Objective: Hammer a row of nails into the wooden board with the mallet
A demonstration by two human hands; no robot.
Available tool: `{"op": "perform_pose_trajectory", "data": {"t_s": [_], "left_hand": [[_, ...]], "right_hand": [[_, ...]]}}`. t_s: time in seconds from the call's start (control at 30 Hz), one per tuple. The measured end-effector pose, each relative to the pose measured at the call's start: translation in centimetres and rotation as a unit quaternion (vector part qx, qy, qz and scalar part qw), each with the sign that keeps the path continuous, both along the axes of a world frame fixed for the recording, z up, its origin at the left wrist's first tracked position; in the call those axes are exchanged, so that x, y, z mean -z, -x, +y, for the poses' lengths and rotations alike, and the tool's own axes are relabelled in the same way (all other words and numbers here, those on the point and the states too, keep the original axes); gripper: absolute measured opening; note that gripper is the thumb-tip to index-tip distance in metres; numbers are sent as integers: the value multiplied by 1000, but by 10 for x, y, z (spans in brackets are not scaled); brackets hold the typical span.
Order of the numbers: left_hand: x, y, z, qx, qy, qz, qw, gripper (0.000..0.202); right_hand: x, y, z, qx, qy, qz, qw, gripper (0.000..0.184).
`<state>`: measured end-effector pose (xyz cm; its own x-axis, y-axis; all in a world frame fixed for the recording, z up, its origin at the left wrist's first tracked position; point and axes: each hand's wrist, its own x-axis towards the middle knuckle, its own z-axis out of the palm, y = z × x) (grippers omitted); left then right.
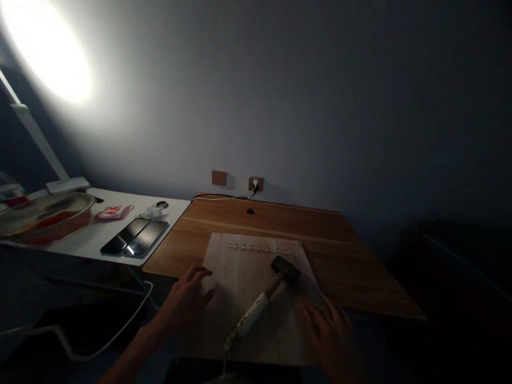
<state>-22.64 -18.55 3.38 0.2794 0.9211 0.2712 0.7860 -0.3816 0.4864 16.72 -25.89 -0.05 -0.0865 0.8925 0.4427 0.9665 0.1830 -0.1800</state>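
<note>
The right hand [330,333] lies over the near right edge of a pale board [232,288]; its grip is dim, but thumb and fingers look apart, with nothing visible between them. The left hand [190,296] is at the board's left edge, its grip loosely curved, thumb and fingers apart and holding nothing; whether it touches the board cannot be told. Between the hands a mallet [255,310] lies diagonally on the board, its partly white handle toward the person's body and its dark head up to the right. Beyond the head, eight small metal pins [258,249] stand in a row near the board's far edge. The board rests on a wooden counter [344,261]. To the left, a white counter [176,209] carries two phones [147,239] side by side, a red-and-white packet [115,213] and a lamp base [68,185]. Farthest, a white plug [255,183] sits in a wall socket [261,185].
</note>
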Motion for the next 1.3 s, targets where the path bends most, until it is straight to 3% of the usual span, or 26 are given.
{"op": "perform_pose_trajectory", "data": {"t_s": [0.2, 0.53, 0.67, 0.77, 0.83, 0.9, 1.03, 1.17, 1.3], "left_hand": [[-11, -51, 6, 134, 26, -19, 990, 36], [-3, -195, 38, 318, 44, -27, 947, 49], [2, -214, 43, 331, 13, -5, 944, 34], [8, -205, 48, 297, -3, 5, 955, 18], [10, -193, 53, 281, -6, 23, 959, 12], [9, -179, 59, 266, -23, 51, 962, 10], [7, -154, 68, 212, -82, 94, 969, 14], [15, -138, 70, 178, -103, 88, 975, 23], [23, -135, 68, 167, -91, 73, 979, 17]], "right_hand": [[-11, -57, -6, 71, 15, -58, 996, 38], [-4, -199, -6, 186, 10, 2, 983, 42], [-7, -222, -14, 226, -6, 66, 972, 46], [-14, -203, -23, 293, -46, 115, 948, 53], [-22, -170, -22, 288, -79, 157, 941, 52], [-30, -122, -12, 205, -70, 194, 957, 48], [-41, -15, 29, -12, 49, 197, 979, 37], [-31, 53, 70, -53, 100, 132, 985, 44], [-6, 71, 90, -29, 83, 85, 992, 47]]}}
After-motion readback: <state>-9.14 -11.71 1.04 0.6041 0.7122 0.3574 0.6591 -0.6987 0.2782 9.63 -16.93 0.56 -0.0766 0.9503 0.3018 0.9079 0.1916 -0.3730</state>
